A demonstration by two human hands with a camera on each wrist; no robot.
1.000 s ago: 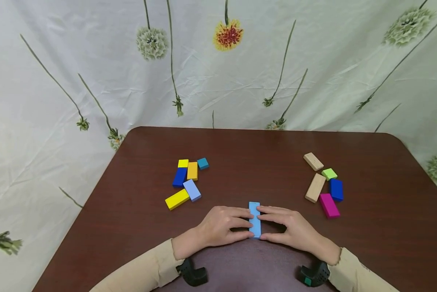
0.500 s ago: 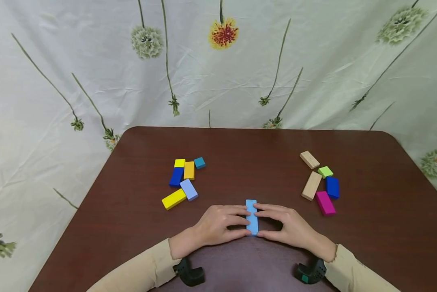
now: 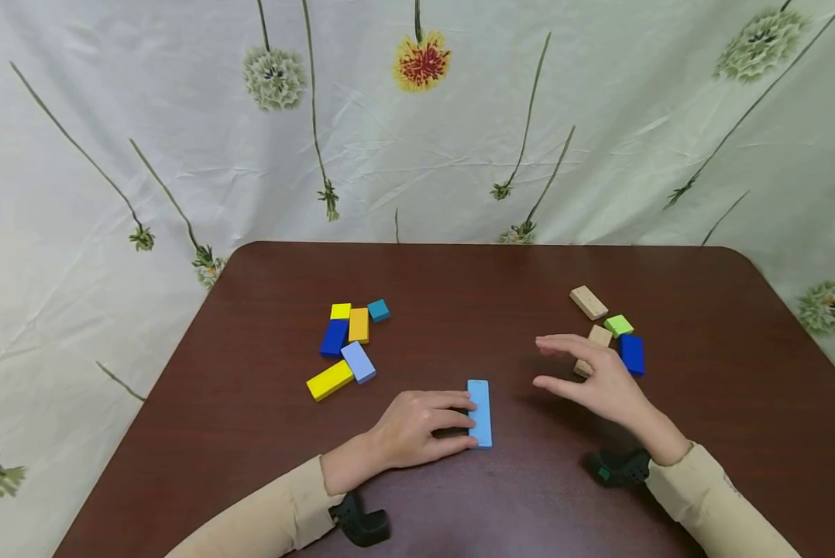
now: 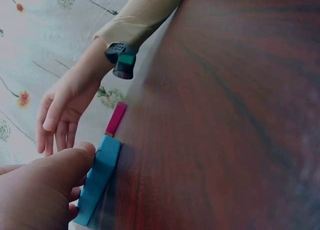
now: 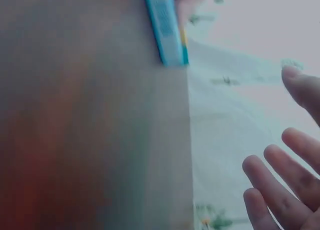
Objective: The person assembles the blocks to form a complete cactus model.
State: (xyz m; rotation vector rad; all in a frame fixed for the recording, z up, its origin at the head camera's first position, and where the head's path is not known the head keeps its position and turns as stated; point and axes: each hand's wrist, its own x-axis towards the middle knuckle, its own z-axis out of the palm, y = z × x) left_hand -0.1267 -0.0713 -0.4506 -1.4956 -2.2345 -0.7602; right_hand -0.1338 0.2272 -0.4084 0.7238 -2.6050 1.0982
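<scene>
White cloth point(image 3: 362, 139) printed with flowers hangs behind the far edge of your dark reddish-brown surface point(image 3: 473, 310) in the head view. Toward the far left corner sits a loose cluster: a small yellow block point(image 3: 341, 311), a dark blue block point(image 3: 335, 338), an orange block point(image 3: 359, 325), a teal block point(image 3: 379, 311), a periwinkle block point(image 3: 359, 362) and a long yellow block point(image 3: 329, 380). Toward the far right corner lie two tan wooden blocks point(image 3: 588, 302), a lime block point(image 3: 618, 325) and a second dark blue block point(image 3: 631, 354); your right hand point(image 3: 602, 384) partly covers the nearer tan one. Between the clusters, farther from the far edge, lies the light blue block point(image 3: 480, 422), long and square-cornered. Your left hand point(image 3: 417, 430) lays nearly straight, slightly parted fingers against its left long side, not wrapped round it.

In the left wrist view, the surface shows streaky grain. Your left thumb touches the block's side, and a magenta block point(image 4: 116, 118) shows beyond its end.

In the blurred right wrist view, your right thumb and fingers stand well apart, holding nothing, away from the light blue block.
</scene>
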